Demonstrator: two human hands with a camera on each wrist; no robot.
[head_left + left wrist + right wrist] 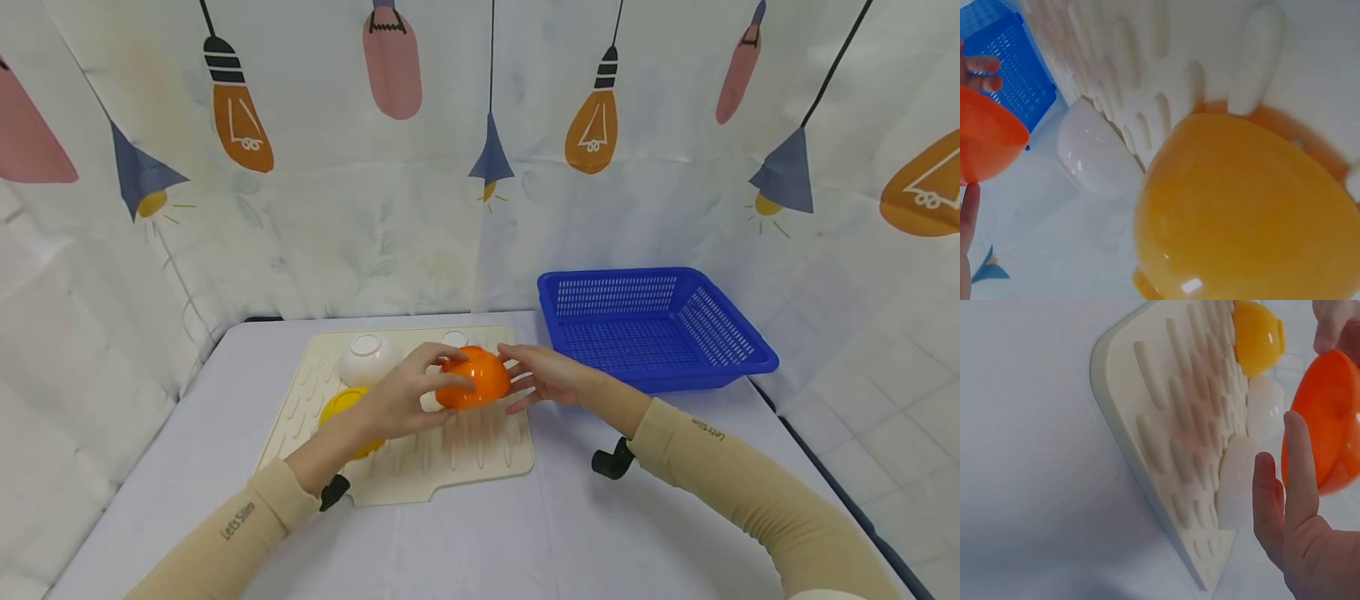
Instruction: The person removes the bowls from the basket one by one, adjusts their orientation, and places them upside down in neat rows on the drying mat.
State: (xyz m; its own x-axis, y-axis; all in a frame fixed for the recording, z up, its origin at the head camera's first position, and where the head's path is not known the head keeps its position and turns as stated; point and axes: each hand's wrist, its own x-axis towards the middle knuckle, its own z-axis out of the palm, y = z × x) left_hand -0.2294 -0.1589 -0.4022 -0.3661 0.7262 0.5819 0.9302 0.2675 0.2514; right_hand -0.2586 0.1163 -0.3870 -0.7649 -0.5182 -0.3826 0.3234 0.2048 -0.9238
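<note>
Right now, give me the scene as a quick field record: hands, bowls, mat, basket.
left hand: grips the orange bowl from its left side
right hand: open, fingers straight beside the bowl's right side; contact unclear
orange bowl: upside down, above the drying mat
yellow bowl: upside down on the mat, partly behind the left wrist
white bowl: upside down at the mat's far edge
blue basket: right of the mat, nothing visible inside
</note>
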